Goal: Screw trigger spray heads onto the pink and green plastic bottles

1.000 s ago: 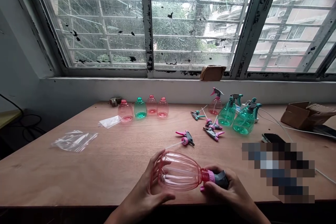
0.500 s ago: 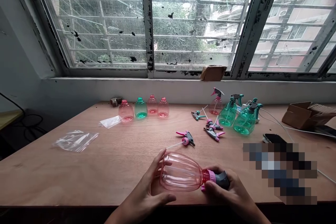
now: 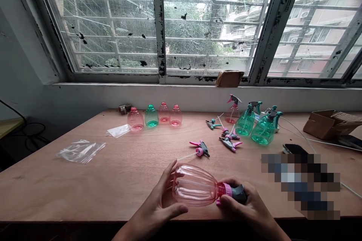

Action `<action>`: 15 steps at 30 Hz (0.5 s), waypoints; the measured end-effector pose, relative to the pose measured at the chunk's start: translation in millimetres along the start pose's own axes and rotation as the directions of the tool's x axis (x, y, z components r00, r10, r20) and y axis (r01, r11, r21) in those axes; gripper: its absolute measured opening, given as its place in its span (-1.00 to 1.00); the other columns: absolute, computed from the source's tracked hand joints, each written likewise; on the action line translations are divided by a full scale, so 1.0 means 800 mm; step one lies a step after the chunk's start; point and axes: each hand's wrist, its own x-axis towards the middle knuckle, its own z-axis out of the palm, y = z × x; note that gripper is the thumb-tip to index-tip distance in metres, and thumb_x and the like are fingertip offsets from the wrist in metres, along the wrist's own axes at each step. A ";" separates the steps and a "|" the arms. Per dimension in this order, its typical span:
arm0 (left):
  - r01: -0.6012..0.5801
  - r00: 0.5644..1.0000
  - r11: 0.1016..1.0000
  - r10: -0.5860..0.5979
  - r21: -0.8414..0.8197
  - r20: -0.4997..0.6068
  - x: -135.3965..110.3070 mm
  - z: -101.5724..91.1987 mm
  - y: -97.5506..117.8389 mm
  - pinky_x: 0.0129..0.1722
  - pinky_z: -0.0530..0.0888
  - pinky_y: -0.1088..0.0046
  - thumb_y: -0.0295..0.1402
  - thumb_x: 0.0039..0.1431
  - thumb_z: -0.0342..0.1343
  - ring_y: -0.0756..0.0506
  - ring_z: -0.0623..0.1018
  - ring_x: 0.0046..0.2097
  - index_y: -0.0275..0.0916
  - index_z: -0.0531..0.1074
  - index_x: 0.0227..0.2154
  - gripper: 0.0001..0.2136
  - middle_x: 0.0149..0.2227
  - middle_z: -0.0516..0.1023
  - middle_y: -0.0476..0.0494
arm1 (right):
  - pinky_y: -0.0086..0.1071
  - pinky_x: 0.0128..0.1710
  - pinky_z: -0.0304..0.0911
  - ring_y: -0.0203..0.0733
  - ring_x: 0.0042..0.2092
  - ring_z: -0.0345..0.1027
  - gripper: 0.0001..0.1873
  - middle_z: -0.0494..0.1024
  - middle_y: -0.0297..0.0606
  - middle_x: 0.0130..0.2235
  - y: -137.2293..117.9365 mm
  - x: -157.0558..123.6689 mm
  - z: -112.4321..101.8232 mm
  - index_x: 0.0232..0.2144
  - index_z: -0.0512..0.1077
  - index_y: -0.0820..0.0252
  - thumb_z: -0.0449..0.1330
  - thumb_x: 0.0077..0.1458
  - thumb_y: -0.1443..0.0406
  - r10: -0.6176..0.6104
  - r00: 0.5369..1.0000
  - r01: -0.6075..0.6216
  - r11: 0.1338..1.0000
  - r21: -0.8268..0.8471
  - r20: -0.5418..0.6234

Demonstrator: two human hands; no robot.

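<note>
A clear pink spray bottle (image 3: 195, 185) lies sideways above the table's front edge, its base pointing left. My right hand (image 3: 242, 200) grips it at the pink collar and dark grey spray head, thumb on the near side. At the base end is my left hand (image 3: 161, 200), open, with thumb and fingers spread; whether a fingertip touches the bottle I cannot tell. Just beyond the bottle lies a loose pink-and-grey spray head (image 3: 201, 149), its thin tube reaching toward my left fingertips.
Several open pink and green bottles (image 3: 151, 116) stand at the back left, near plastic bags (image 3: 82, 151). More spray heads (image 3: 229, 144) lie right of centre beside green spray bottles (image 3: 263, 130). On the right are a phone (image 3: 294, 148), cables and a cardboard box (image 3: 329, 124).
My left hand has shifted slightly left, and its fingers have drawn back from behind the bottle's base. The bottle and my right hand stay nearly still.
</note>
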 end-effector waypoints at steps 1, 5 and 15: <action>0.005 1.000 0.999 -0.005 -0.035 -0.008 0.000 0.000 -0.002 0.39 0.10 0.08 -0.25 0.14 0.36 -0.30 0.11 0.41 0.16 -0.01 0.36 -0.17 0.44 0.06 -0.06 | -0.33 -0.39 0.28 -0.07 -0.39 0.45 -0.75 0.65 -0.26 -0.41 0.000 0.000 0.000 -0.31 0.63 0.17 0.35 0.00 0.13 -0.005 1.000 0.005 1.000 0.003 -0.007; -0.003 0.999 0.994 0.007 -0.112 0.034 0.002 0.001 -0.002 0.39 0.13 0.09 -0.27 0.17 0.34 -0.29 0.14 0.41 0.16 0.03 0.35 -0.21 0.44 0.05 -0.06 | -0.35 -0.42 0.30 -0.09 -0.42 0.47 -0.73 0.64 -0.27 -0.44 0.001 0.001 0.003 -0.31 0.63 0.18 0.37 -0.01 0.13 0.023 1.000 -0.021 0.996 0.085 -0.015; 0.003 1.000 0.991 -0.001 -0.130 0.013 0.001 0.003 0.000 0.39 0.10 0.00 -0.25 0.09 0.40 -0.30 0.14 0.41 0.17 0.00 0.35 -0.13 0.45 0.03 -0.10 | -0.39 -0.50 0.37 -0.14 -0.49 0.48 -0.69 0.63 -0.29 -0.49 -0.002 0.001 0.003 -0.32 0.61 0.23 0.39 -0.02 0.10 0.047 0.999 -0.043 0.974 0.221 -0.014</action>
